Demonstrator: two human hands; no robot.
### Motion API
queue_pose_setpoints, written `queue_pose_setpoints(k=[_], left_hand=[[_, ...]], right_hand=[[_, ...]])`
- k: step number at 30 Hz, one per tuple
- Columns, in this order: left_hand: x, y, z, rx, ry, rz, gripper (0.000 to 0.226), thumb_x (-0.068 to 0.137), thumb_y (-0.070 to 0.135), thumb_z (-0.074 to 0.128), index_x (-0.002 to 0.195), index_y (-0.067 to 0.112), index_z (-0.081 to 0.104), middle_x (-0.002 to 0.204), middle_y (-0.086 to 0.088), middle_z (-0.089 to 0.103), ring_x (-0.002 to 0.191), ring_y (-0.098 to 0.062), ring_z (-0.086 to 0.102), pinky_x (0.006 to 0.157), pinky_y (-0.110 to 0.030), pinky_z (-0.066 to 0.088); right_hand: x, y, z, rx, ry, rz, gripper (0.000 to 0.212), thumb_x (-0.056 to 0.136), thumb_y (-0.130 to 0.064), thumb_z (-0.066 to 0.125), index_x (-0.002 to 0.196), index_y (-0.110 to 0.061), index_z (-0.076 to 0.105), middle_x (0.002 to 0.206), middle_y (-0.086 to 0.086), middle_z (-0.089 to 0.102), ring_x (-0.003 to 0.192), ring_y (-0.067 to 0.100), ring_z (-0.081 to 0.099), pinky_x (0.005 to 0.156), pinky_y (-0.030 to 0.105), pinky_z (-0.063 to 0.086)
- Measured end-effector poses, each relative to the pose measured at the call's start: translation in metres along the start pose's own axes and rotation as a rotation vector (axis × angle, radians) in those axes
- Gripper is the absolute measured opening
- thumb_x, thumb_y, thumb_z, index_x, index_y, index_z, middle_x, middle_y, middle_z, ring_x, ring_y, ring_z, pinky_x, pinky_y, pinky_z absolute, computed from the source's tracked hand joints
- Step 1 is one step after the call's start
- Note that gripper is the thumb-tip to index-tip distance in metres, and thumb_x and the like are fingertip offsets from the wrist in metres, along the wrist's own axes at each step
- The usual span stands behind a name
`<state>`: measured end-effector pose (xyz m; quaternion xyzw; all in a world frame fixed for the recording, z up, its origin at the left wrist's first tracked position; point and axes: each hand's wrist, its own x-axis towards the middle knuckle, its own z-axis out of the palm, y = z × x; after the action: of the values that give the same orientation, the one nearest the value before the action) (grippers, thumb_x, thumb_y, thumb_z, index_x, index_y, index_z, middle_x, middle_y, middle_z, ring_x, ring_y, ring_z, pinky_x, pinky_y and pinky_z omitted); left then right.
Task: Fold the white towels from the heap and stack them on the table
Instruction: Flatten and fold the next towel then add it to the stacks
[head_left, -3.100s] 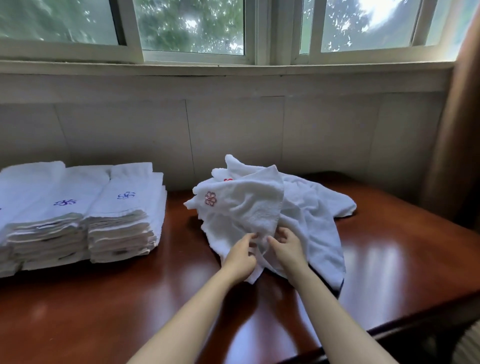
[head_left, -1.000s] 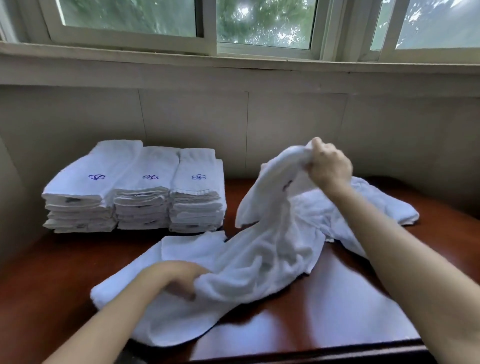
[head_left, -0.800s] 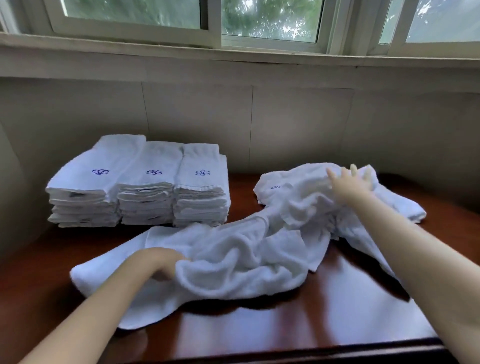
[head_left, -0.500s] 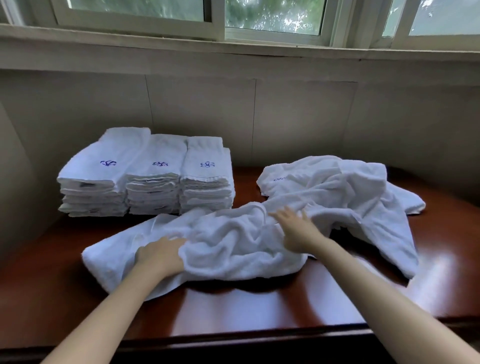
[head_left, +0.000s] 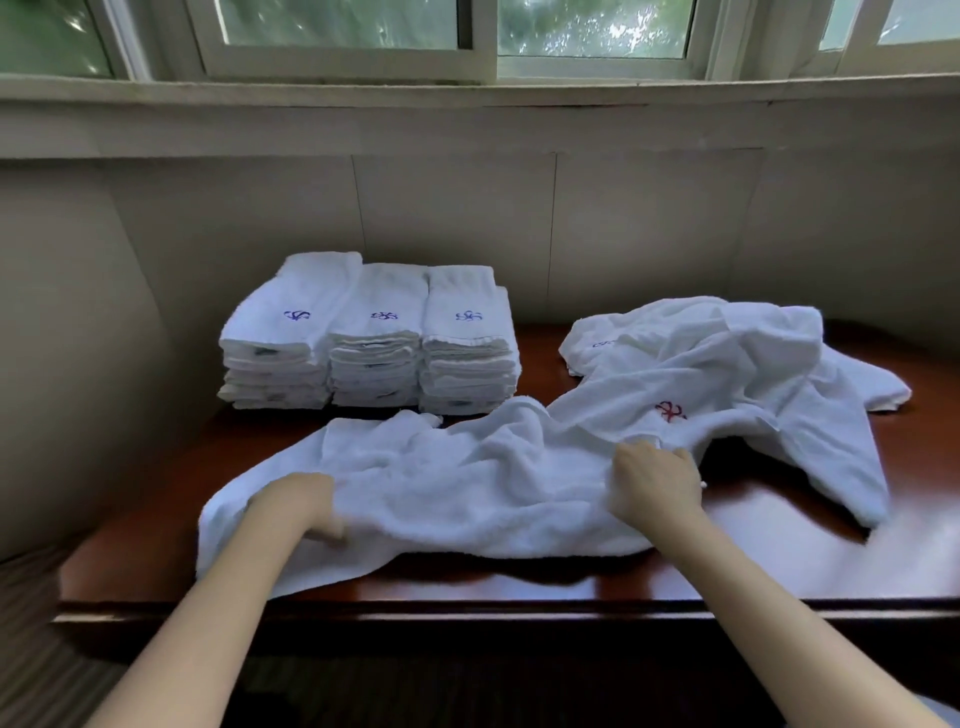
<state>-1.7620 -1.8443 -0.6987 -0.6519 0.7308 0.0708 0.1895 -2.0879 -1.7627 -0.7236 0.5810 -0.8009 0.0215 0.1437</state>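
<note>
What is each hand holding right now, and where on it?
Both hold the spread towel: left hand grips its near-left part, right hand pinches its right end.

Fluffy matt terry-cloth towel (head_left: 467, 478), glossy smooth dark red wood table (head_left: 753, 561), matt pale wall panels (head_left: 452, 208)

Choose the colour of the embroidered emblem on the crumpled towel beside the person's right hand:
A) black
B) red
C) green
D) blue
B: the emblem stitched on the crumpled towel, just above the right hand, is red; the blue ones lie on the folded towel stacks.
</note>
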Motion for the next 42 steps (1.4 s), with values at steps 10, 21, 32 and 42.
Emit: queue_pose_setpoints(k=[10, 21, 32, 42], left_hand=[[-0.015, -0.105, -0.014, -0.429, 0.879, -0.336, 0.025, 0.096, 0.018, 0.049, 0.100, 0.000, 0.066, 0.104, -0.025, 0.058, 0.096, -0.043, 0.052, 0.078, -0.044, 0.045], [0.003, -0.045, 0.065, -0.192, 0.294, 0.266, 0.055, 0.083, 0.020, 0.054, 0.136, 0.023, 0.038, 0.134, 0.000, 0.045, 0.123, -0.019, 0.043, 0.098, -0.030, 0.039], [-0.012, -0.068, 0.005, -0.393, 0.619, 0.225, 0.035, 0.073, 0.032, 0.068, 0.094, 0.031, 0.040, 0.091, 0.008, 0.053, 0.087, -0.025, 0.055, 0.068, -0.035, 0.043], [-0.072, -0.080, -0.099, -0.267, 1.431, 0.045, 0.024, 0.079, 0.004, 0.050, 0.088, 0.003, 0.072, 0.082, -0.025, 0.057, 0.078, -0.043, 0.052, 0.064, -0.045, 0.038]], right_hand=[[0.034, 0.046, -0.034, 0.164, 0.190, 0.446, 0.031, 0.087, -0.012, 0.050, 0.116, -0.002, 0.054, 0.121, 0.023, 0.051, 0.114, 0.043, 0.047, 0.098, 0.046, 0.035], [-0.038, -0.022, 0.034, 0.409, -0.209, -0.453, 0.034, 0.090, -0.047, 0.049, 0.114, -0.024, 0.051, 0.113, -0.004, 0.046, 0.110, 0.015, 0.042, 0.095, 0.031, 0.038], [-0.019, 0.009, 0.006, 0.084, 0.175, -0.147, 0.025, 0.062, 0.004, 0.073, 0.082, -0.005, 0.062, 0.068, 0.013, 0.064, 0.064, 0.035, 0.060, 0.054, 0.037, 0.047], [0.005, 0.020, -0.153, 0.985, 0.656, 0.208, 0.024, 0.090, -0.012, 0.044, 0.090, -0.015, 0.068, 0.066, 0.010, 0.067, 0.063, 0.032, 0.067, 0.067, 0.043, 0.055]])
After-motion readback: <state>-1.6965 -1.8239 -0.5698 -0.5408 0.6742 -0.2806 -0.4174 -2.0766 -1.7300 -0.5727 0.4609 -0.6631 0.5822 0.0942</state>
